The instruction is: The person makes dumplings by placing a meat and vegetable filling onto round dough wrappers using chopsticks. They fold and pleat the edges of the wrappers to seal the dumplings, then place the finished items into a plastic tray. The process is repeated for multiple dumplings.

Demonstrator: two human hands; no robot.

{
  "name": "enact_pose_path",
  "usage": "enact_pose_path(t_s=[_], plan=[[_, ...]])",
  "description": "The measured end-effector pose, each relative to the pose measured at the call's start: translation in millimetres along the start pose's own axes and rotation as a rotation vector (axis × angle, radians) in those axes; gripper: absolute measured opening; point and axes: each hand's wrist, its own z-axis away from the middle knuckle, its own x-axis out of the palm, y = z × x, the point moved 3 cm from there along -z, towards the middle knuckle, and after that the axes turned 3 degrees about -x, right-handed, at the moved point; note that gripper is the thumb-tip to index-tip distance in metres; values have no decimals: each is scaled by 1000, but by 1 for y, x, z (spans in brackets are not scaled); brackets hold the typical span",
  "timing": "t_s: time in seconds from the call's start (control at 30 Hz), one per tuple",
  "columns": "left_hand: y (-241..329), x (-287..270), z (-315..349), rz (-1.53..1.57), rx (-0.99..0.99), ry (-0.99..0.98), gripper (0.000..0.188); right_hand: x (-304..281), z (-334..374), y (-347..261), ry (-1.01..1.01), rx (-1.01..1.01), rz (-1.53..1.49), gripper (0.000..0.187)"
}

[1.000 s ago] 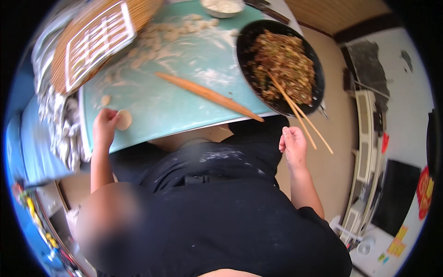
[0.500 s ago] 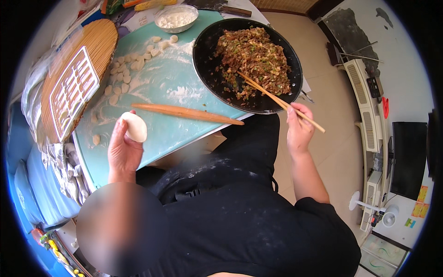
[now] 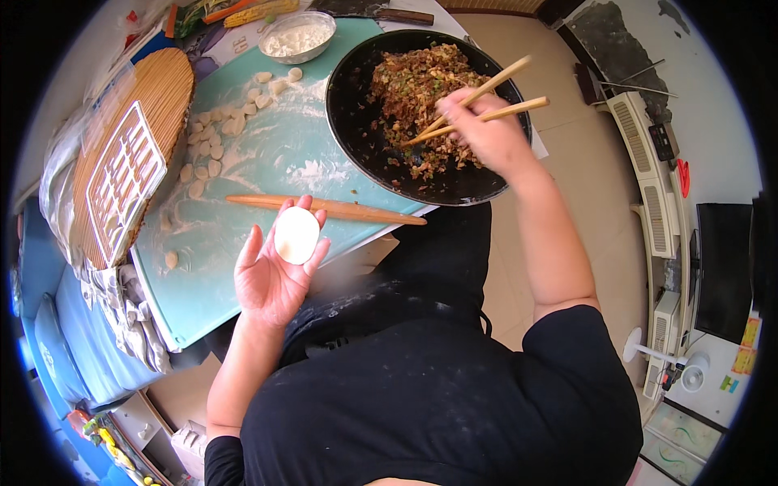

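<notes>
On the spread fingers of my left hand (image 3: 271, 285), palm up, rests a round white dumpling wrapper (image 3: 297, 236). My right hand (image 3: 489, 134) is over the black pan (image 3: 351, 134), gripping a pair of wooden chopsticks (image 3: 504, 74). Their tips reach down into the chopped filling (image 3: 417, 81) of brown, yellow and green bits. A tapered wooden rolling pin (image 3: 356, 211) lies on the floured green board (image 3: 267, 174), just beyond my left hand. Several small dough pieces (image 3: 233, 126) are scattered on the board's left and far part.
A bowl of flour (image 3: 297, 38) stands at the board's far edge, near a knife (image 3: 403, 16) and corn (image 3: 259, 11). At the left, a round woven tray (image 3: 174, 81) carries a white slotted frame (image 3: 126, 182). Blue seating (image 3: 73, 348) borders the table's left side.
My left hand has moved right and turned palm up, its fingers opening out beneath the wrapper. The right hand has moved up and left over the pan, tilting the chopsticks into the filling.
</notes>
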Motion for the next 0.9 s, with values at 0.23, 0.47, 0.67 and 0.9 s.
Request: enact_pose_path(t_s=[0.23,0.47,0.67,0.9], plan=[[2,-8,-5,-67,94,153,38,-41,23,-1,126,-129,-163,23],[-14,-9,-14,-99,-48,179,39,-34,37,26,86,-413,338,14],[-8,-13,-11,-166,-59,231,40,-38,53,30,14,-184,169,16],[-15,-10,-14,-295,-107,293,36,-48,60,47,223,-46,-55,22]])
